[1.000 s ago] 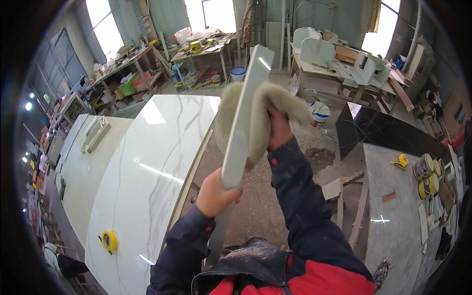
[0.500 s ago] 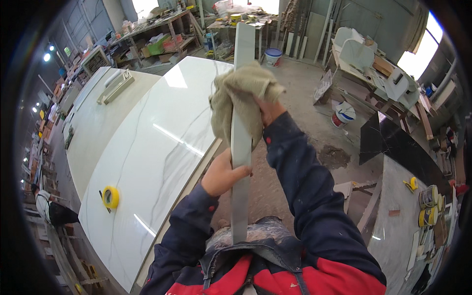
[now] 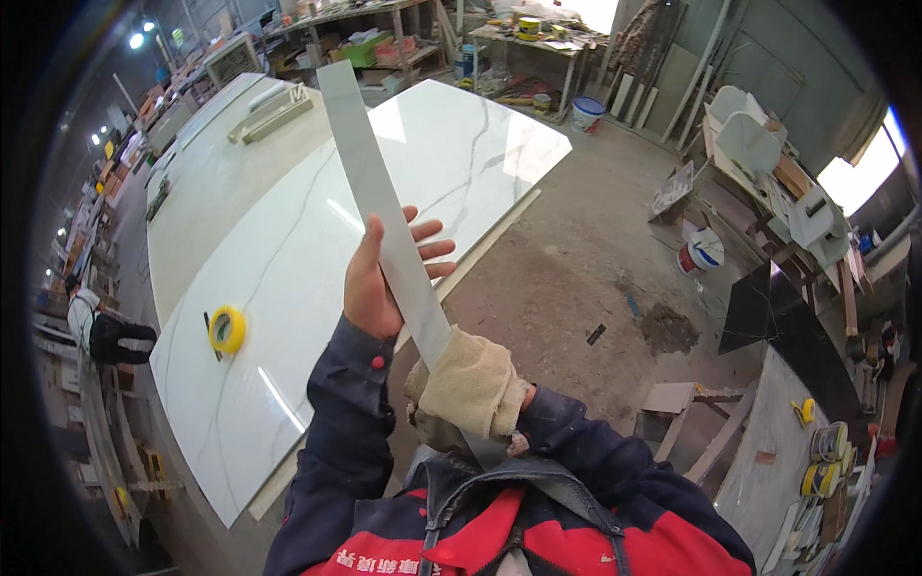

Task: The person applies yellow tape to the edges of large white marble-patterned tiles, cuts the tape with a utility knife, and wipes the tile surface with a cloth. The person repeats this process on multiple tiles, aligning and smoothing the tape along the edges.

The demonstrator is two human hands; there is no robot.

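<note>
Nearest, at chest height: right hand (image 3: 485, 398) closed around a beige cloth (image 3: 471, 384), cloth wrapped over the lower end of a long pale grey strip (image 3: 384, 206). Fingers hidden under the cloth. Just above, left hand (image 3: 384, 278) behind the strip's middle, palm against it, fingers spread wide and showing past its right edge, thumb on the near side; loosely steadying, not gripping. Strip held tilted, rising up and to the left, top end reaching over the far bench.

Below and left: large white slab (image 3: 288, 269) with thin grey veins, lying flat. Round yellow tape measure (image 3: 228, 329) resting on its left part, well apart from both hands.

Right edge: stack of yellow-and-black tape rolls (image 3: 824, 459) on a grey table. Further off on the dusty floor: white bucket with a blue patch (image 3: 704, 252), then a white-and-blue bucket (image 3: 587, 111). Farthest: shelves with a green box (image 3: 366, 48).
</note>
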